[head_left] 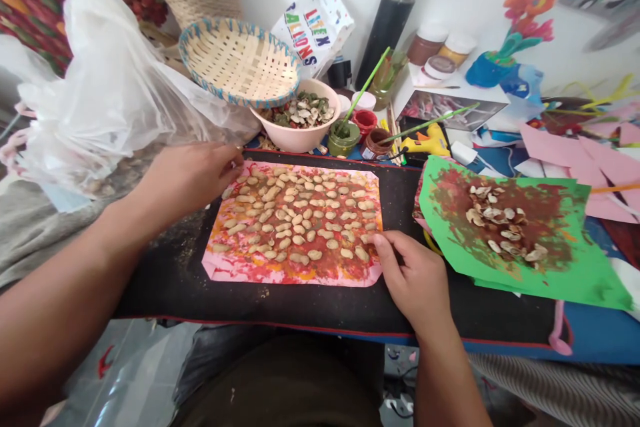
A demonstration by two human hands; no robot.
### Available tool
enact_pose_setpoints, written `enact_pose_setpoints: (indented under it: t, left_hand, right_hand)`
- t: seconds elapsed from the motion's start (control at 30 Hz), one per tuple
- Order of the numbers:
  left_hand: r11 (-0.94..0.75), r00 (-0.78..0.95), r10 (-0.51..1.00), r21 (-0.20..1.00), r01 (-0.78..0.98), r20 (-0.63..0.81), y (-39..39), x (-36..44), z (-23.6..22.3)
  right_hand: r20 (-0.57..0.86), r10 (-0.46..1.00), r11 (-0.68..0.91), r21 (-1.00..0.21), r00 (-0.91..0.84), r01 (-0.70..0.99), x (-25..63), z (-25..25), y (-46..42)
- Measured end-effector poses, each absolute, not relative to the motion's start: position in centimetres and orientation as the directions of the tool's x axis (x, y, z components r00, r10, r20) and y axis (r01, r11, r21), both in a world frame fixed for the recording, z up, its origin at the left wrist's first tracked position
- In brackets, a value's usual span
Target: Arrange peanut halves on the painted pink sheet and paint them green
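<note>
A pink sheet of paper (295,273) smeared with red, orange and brown paint lies on a black mat. Spread across it are many unshelled peanuts (299,239). My left hand (187,173) is at the sheet's far left corner, fingers curled together; whatever is between the fingertips is hidden. At the right edge, my right hand (415,273) has its fingers closed, with thumb and fingertip at a peanut (367,238) there. To the right lies a painted green sheet (440,213) with broken peanut shells (500,215) in its middle.
Behind the mat (240,307) stand a pink bowl (287,138) of shells, a woven basket (240,63), paint jars (343,139) with green sticks, and a yellow glue gun (427,141). A white plastic bag (100,93) stands left. Pink paper pieces (565,153) lie far right.
</note>
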State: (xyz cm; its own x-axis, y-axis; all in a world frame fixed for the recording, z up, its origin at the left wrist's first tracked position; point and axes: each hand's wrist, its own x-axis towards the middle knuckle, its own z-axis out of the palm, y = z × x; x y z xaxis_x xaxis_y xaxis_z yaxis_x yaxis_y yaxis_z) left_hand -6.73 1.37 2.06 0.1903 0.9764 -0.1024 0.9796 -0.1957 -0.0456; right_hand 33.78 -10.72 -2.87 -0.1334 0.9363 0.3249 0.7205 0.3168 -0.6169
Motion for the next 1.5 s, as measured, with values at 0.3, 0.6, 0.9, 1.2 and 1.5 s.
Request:
enact_pose_setpoints:
  t: [0.3,0.6,0.9,1.2,1.5]
  left_hand:
    - [-0.260,0.264,0.952,0.045,0.964,-0.155,1.4,-8.5,1.4]
    - [-0.245,0.254,0.955,0.072,0.967,-0.155,1.3,-8.2,1.4]
    - [-0.282,0.297,0.950,0.149,0.948,-0.094,1.2,-7.7,1.5]
    - [-0.272,0.301,0.945,0.204,0.941,-0.131,1.8,-7.8,1.1]
    - [-0.304,0.331,0.938,0.218,0.927,-0.101,2.5,-8.5,0.0]
  right_hand:
    - [0.322,0.938,0.310,-0.618,-0.128,0.722,33.8,-2.9,-10.7]
    - [0.301,0.946,0.290,-0.628,-0.117,0.723,33.7,-3.0,-10.7]
    - [0.320,0.939,0.305,-0.617,-0.123,0.726,33.8,-3.0,-10.7]
    - [0.327,0.935,0.317,-0.612,-0.133,0.724,33.7,-3.1,-10.7]
    - [0.362,0.920,0.349,-0.583,-0.150,0.734,33.7,-3.2,-10.6]
